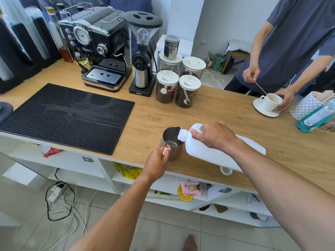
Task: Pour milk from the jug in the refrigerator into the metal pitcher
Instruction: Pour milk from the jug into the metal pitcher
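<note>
At the near edge of the wooden bench [217, 113], the left hand [157, 163] is closed on the handle of the metal pitcher [171, 144], which stands upright. The right hand [213, 135] grips the white milk jug [208, 151] near its neck, tilted left, open mouth over the pitcher's rim. Farther left lies a black mat [67, 115]; at the far side stand an espresso machine [97, 49] and four lidded canisters [178, 82].

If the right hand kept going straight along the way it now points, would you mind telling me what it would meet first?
Probably the metal pitcher: the right hand points left along the tilted milk jug, whose mouth is already over the rim. Depth is unclear.
</note>
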